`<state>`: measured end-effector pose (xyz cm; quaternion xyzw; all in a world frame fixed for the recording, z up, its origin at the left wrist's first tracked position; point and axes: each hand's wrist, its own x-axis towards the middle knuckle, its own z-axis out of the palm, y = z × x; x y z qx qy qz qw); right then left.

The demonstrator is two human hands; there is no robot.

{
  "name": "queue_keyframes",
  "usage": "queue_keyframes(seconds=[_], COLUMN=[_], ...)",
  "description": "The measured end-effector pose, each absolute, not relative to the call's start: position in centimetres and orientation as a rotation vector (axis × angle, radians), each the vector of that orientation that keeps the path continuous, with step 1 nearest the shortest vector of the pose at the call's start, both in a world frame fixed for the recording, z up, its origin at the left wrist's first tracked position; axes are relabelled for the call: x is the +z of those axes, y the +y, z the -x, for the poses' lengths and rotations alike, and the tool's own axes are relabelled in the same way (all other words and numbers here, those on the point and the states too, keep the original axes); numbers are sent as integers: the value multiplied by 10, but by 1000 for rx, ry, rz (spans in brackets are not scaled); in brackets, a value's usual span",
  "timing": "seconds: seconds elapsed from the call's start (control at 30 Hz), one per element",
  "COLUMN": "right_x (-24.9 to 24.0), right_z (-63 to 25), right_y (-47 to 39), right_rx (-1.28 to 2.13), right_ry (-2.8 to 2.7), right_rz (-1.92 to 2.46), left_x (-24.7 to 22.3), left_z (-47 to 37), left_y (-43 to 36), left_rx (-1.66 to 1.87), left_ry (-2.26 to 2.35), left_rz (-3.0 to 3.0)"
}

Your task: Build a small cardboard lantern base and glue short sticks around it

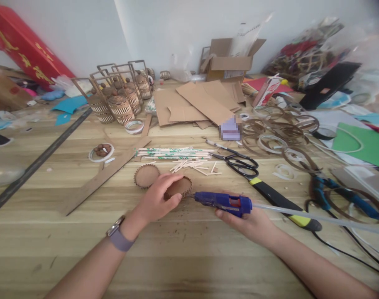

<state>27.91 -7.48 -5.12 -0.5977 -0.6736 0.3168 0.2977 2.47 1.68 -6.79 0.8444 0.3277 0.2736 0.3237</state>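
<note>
My left hand (162,198), with a watch on its wrist, curls its thumb and fingers round a shallow round brown disc with a notched rim (183,187). A matching notched disc (146,176) lies flat just behind and to the left of it. In my right hand (253,222) is a blue hot glue gun (223,202), its nozzle at the near right edge of the held disc. A long clear glue stick (279,211) runs out of the gun's back. Short cut wooden sticks (192,165) are scattered beyond the discs, in front of paper-wrapped chopsticks (173,153).
Black scissors (243,165) and a black-yellow handled tool (282,203) lie right of the sticks. Small handled baskets (121,109) stand at back left, beside cardboard sheets (201,101). Brown hoops (276,128) pile up at right. A long cardboard strip (105,178) lies at left.
</note>
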Motion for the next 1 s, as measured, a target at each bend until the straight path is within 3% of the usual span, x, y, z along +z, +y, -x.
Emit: queue_keyframes(seconds=[1.0], right_x=[-49], right_z=[-276], right_y=[-75], right_rx=[812], right_ry=[-1810], right_rz=[1640], left_x=[-67], left_z=[-26], left_y=[16], left_rx=[705], left_ry=[884], left_rz=[-2213])
